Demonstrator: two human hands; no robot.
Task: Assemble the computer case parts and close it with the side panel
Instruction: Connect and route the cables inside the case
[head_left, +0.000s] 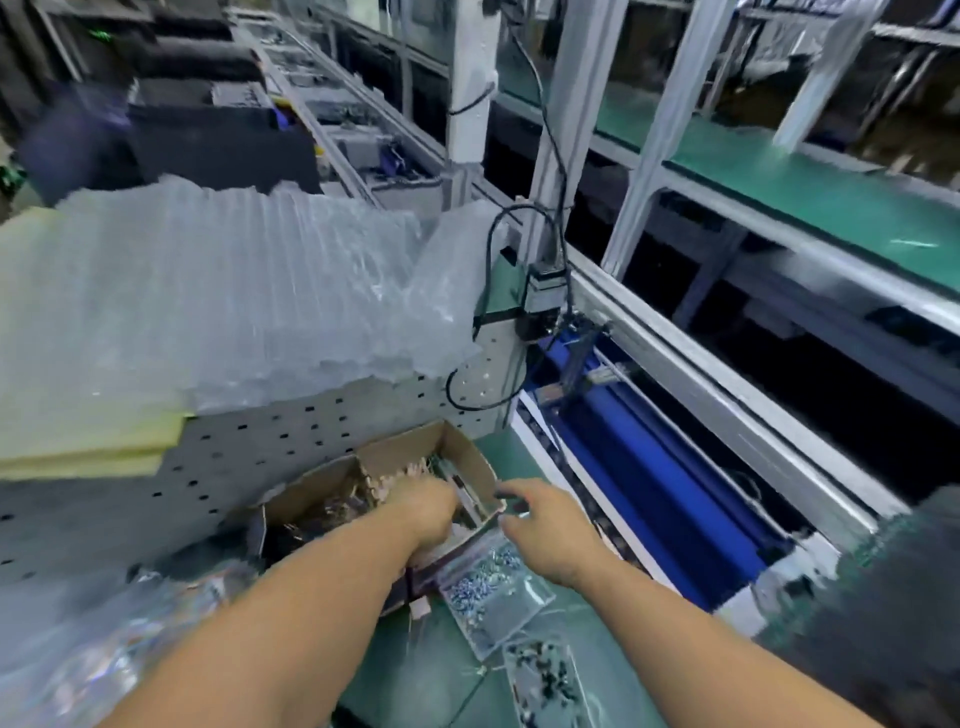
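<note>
In the head view, an open cardboard box (457, 457) sits on the green mat (415, 670), full of small mixed parts too blurred to name. The left hand (423, 506) reaches down into the box, its fingers buried, so its grip cannot be told. The right hand (545, 525) hovers just right of the box, fingers loosely spread, above a clear bag of small screws (488, 582). A second bag (545, 675) lies nearer than the box.

Both bare forearms are extended forward, converging. The left hand (427, 512) is turned palm-down, fingers hidden from view; its grip cannot be determined. The right hand (545, 525) is held slightly higher, fingers loosely curled, thumb inward.
</note>
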